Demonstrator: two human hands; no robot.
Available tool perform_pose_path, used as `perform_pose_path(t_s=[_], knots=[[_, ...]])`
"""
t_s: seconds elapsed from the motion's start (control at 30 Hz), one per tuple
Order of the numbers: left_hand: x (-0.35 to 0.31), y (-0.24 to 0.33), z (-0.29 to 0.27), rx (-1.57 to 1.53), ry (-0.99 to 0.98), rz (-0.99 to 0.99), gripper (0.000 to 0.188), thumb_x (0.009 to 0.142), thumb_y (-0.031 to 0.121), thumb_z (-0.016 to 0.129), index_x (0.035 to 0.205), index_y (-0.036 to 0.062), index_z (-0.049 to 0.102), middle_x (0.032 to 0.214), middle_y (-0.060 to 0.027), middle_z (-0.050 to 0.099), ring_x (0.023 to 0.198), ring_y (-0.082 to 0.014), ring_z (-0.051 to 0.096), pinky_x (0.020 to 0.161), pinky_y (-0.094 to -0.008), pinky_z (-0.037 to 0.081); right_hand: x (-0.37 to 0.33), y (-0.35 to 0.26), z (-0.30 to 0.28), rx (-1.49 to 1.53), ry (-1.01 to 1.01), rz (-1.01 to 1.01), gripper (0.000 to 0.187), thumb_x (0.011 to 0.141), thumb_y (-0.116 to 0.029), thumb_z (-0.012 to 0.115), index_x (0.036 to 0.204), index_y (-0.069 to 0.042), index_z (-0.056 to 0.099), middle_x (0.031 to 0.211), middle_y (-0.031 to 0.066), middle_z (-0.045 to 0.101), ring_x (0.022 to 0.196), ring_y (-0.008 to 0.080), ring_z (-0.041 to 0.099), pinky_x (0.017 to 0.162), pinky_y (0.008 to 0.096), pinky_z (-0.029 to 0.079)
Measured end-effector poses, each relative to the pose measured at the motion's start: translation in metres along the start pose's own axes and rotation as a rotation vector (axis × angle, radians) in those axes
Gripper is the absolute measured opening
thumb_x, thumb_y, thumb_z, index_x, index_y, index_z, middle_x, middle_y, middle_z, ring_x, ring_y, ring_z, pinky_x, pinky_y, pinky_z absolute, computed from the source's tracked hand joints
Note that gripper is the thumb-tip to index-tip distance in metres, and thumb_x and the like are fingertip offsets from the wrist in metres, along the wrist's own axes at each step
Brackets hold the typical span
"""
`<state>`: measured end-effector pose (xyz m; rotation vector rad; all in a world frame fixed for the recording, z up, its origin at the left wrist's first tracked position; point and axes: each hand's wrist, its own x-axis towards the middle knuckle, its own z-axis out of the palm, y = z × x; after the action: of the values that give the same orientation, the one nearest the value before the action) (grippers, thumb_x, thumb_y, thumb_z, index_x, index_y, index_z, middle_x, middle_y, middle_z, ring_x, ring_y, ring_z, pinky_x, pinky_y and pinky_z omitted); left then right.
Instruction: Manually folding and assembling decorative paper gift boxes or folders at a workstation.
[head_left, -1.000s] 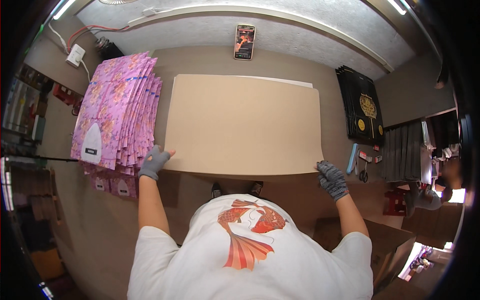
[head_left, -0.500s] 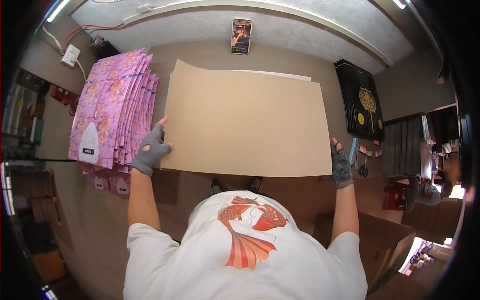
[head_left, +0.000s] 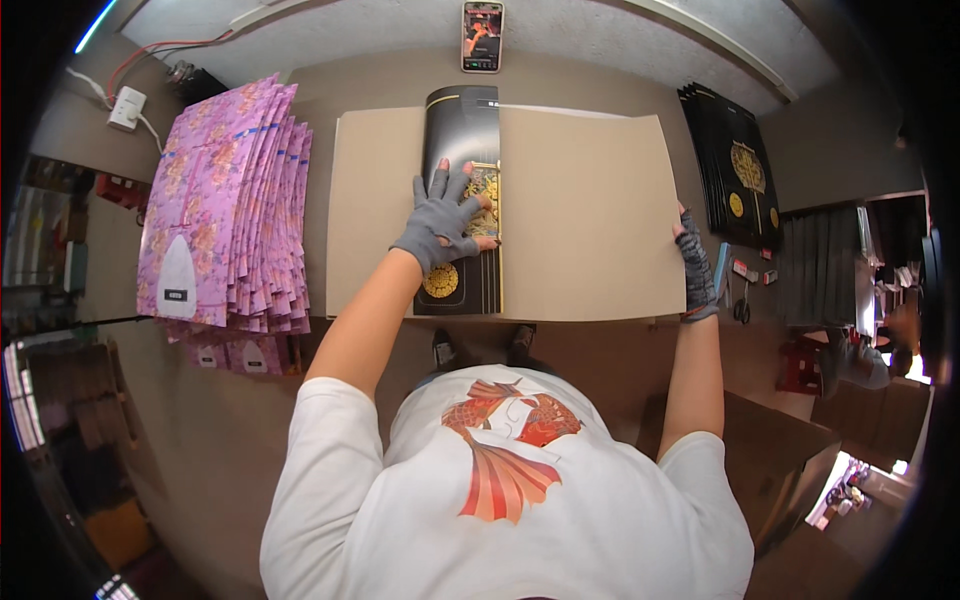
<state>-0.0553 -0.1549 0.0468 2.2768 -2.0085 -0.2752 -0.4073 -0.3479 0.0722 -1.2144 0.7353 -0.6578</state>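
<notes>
We're looking down at a matte tan worktable (head_left: 390,85) w/ a grey speckled wall strip at its far edge. Two flat brown cardboard sheets are lying on it: a narrow cardboard sheet (head_left: 375,200) under and to the left of our left hand (head_left: 445,220), and a wide cardboard sheet (head_left: 585,215) stretching from that hand over to our right hand (head_left: 697,268). Both are plain, smooth, rectangular.

Between them a glossy black folded bag (head_left: 465,200) is showing, long and flat, w/ thin gold edge lines and a round gold emblem near its close end. Our left hand, in a grey knit fingerless glove, is pressing flat on it, fingers spread apart, bare tips pointing away from us.

Our right hand, same glove, is gripping the right edge of the wide sheet, fingers closed around it approx at mid-height.

Left of the left hand, a fanned stack of pink-purple floral bags (head_left: 225,200) is lying, each w/ a white arch-shaped patch. Beyond the left hand, a phone (head_left: 482,36) is lying upright-oblong at the table's far edge. Right of the right hand, a stack of black bags (head_left: 735,170) w/ gold emblems is sitting, and scissors (head_left: 741,300) w/ blue handles are just beside that hand.
</notes>
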Motion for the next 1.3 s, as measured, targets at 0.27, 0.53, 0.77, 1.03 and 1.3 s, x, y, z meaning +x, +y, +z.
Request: perform_pose_path(t_s=[0.27, 0.53, 0.77, 1.03, 1.3], knots=[[0.003, -0.009, 0.015, 0.143, -0.192, 0.064, 0.117, 0.052, 0.083, 0.067, 0.152, 0.0312, 0.034, 0.162, -0.0172, 0.016, 0.149, -0.0432, 0.006, 0.111, -0.0698, 0.004, -0.001, 0.019, 0.007, 0.042, 0.114, -0.026, 0.054, 0.097, -0.021, 0.051, 0.147, -0.005, 0.039, 0.14, 0.0087, 0.05, 0.127, 0.0194, 0.049, 0.105, 0.0324, 0.04], [0.002, -0.012, 0.019, 0.125, -0.241, 0.083, 0.134, 0.04, 0.081, 0.074, 0.155, 0.0308, 0.026, 0.163, -0.0185, 0.011, 0.15, -0.0429, 0.001, 0.111, -0.0707, 0.002, -0.002, 0.022, 0.004, 0.094, 0.154, 0.018, 0.051, 0.098, -0.017, 0.044, 0.148, -0.006, 0.039, 0.142, 0.0099, 0.049, 0.129, 0.0208, 0.047, 0.108, 0.0332, 0.038], [0.0, -0.012, 0.018, 0.159, -0.247, 0.102, 0.134, 0.04, 0.083, 0.072, 0.155, 0.0304, 0.026, 0.163, -0.0195, 0.012, 0.149, -0.0439, 0.002, 0.11, -0.071, 0.002, -0.003, 0.025, 0.005, 0.066, 0.111, -0.025, 0.053, 0.098, -0.018, 0.047, 0.148, -0.005, 0.038, 0.142, 0.0099, 0.048, 0.13, 0.0202, 0.047, 0.107, 0.0331, 0.038], [0.0, -0.011, 0.016, 0.163, -0.28, 0.109, 0.138, 0.043, 0.086, 0.069, 0.157, 0.0237, 0.023, 0.163, -0.0167, 0.013, 0.15, -0.0429, 0.005, 0.108, -0.0726, 0.003, -0.001, 0.042, 0.065, -0.257, -0.035, -0.153, 0.087, 0.091, -0.058, 0.058, 0.156, -0.013, 0.02, 0.158, 0.0098, 0.027, 0.138, 0.0233, 0.036, 0.112, 0.0383, 0.032], [0.0, -0.012, 0.021, 0.18, -0.223, 0.085, 0.146, 0.043, 0.087, 0.067, 0.155, 0.0063, 0.02, 0.163, -0.0137, 0.016, 0.15, -0.0395, 0.005, 0.109, -0.0724, 0.003, 0.032, 0.078, 0.192, -1.773, -0.212, -0.133, 0.066, 0.088, -0.063, 0.052, 0.146, -0.035, 0.043, 0.162, 0.0157, 0.017, 0.147, 0.048, 0.006, 0.11, 0.0722, 0.002]])
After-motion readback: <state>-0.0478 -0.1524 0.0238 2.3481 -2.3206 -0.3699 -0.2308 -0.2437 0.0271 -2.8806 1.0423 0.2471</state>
